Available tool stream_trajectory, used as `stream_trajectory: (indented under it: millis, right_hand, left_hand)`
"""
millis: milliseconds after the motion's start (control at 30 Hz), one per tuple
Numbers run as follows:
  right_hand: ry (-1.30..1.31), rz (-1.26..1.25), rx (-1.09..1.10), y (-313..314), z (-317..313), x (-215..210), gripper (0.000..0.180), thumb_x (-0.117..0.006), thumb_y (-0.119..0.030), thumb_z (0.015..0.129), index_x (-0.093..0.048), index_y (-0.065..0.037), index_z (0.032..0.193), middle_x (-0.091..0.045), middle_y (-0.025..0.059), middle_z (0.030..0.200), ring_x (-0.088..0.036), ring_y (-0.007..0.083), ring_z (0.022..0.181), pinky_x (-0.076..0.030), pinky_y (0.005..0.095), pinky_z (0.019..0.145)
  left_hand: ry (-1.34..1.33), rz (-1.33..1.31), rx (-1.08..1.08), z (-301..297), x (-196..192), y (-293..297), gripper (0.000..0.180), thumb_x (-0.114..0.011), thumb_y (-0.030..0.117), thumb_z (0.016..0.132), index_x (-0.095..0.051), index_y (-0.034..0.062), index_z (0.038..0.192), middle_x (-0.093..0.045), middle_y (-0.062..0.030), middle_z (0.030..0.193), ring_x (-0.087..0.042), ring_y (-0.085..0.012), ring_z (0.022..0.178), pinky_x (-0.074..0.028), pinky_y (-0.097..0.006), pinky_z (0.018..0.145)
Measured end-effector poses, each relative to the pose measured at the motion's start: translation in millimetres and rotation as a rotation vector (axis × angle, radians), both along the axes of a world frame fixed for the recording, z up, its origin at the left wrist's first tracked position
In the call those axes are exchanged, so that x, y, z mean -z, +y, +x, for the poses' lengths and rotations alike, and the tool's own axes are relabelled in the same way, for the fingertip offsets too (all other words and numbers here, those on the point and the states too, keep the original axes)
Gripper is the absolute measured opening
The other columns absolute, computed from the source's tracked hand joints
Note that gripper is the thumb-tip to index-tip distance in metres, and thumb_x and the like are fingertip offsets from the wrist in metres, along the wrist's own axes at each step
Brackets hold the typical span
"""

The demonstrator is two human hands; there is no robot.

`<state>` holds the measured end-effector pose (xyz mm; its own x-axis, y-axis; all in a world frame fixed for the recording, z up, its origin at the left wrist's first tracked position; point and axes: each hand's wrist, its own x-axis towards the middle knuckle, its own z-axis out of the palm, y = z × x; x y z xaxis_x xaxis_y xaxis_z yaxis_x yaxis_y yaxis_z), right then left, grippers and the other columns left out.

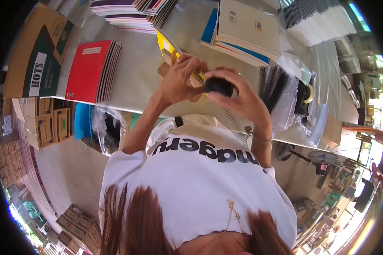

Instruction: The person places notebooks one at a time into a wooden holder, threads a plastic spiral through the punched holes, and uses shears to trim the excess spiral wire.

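Over the near edge of the table, my left hand (181, 80) is closed on a yellow-covered notebook (166, 43), its thumb reaching toward my right hand. A tan wooden-looking piece (163, 69) lies under and beside that hand. My right hand (242, 91) curls around a dark rounded object (219, 86), whose exact kind I cannot make out. It sits right against the left fingertips and a yellow strip with dark coil loops (198, 78). Below the right hand, a thin spiral coil (234, 121) hangs in front of my white shirt.
Red spiral notebooks (89, 70) are stacked at left, beside a brown and green carton (38, 55). More notebooks (132, 15) and a white-covered stack (247, 27) stand farther back. Dark coils (274, 87) and a tape dispenser (304, 95) are at right. A fan (323, 157) stands beyond the table.
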<state>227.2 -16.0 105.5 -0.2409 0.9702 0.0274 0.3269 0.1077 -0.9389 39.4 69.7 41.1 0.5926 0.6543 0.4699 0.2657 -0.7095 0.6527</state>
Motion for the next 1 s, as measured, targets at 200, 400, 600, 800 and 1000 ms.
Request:
stream_trajectory:
  millis: [200, 400, 600, 800, 1000]
  right_hand:
    - [-0.212, -0.004, 0.192, 25, -4, 32, 0.038, -0.075, -0.019, 0.079, -0.066, -0.005, 0.113, -0.062, 0.0106, 0.115, -0.057, 0.0247, 0.111, -0.041, 0.0328, 0.098]
    - [0.139, -0.149, 0.123, 15, -15, 17, 0.043, -0.078, -0.017, 0.078, -0.064, -0.006, 0.118, -0.061, 0.0071, 0.116, -0.056, 0.0166, 0.110, -0.043, 0.0309, 0.098]
    - [0.172, -0.167, -0.051, 5, -25, -7, 0.046, -0.077, -0.014, 0.077, -0.063, -0.007, 0.120, -0.060, 0.0080, 0.119, -0.055, 0.0181, 0.113, -0.042, 0.0311, 0.098]
    - [0.018, -0.091, 0.086, 36, -19, 12, 0.046, -0.076, -0.022, 0.080, -0.062, -0.002, 0.119, -0.065, 0.0081, 0.107, -0.059, 0.0169, 0.102, -0.044, 0.0288, 0.093]
    - [0.051, 0.034, -0.024, 34, -25, 14, 0.045, -0.076, -0.023, 0.080, -0.062, -0.001, 0.116, -0.064, 0.0066, 0.102, -0.060, 0.0160, 0.092, -0.046, 0.0280, 0.087]
  left_hand:
    - [-0.005, -0.163, 0.020, -8, 11, -6, 0.068, -0.086, 0.025, 0.057, -0.051, 0.0090, 0.114, -0.064, -0.0036, 0.101, -0.054, -0.0292, 0.107, -0.023, -0.051, 0.109]
    - [-0.057, -0.018, 0.043, -6, 13, 2, 0.089, -0.087, 0.011, 0.053, -0.043, 0.0120, 0.131, -0.050, -0.0117, 0.123, -0.050, -0.0340, 0.113, -0.042, -0.043, 0.097]
    - [-0.142, 0.033, 0.002, -10, 16, 0, 0.093, -0.084, 0.012, 0.053, -0.043, 0.0171, 0.135, -0.050, -0.0092, 0.120, -0.045, -0.0311, 0.120, -0.028, -0.050, 0.105]
    - [-0.254, -0.013, -0.017, -8, 26, -3, 0.099, -0.086, 0.014, 0.051, -0.040, 0.0183, 0.138, -0.043, -0.0139, 0.128, -0.041, -0.0357, 0.123, -0.030, -0.047, 0.105]
    - [-0.188, -0.040, -0.108, -13, 25, 12, 0.103, -0.088, 0.019, 0.050, -0.039, 0.0228, 0.141, -0.040, -0.0123, 0.133, -0.038, -0.0355, 0.126, -0.028, -0.048, 0.107]
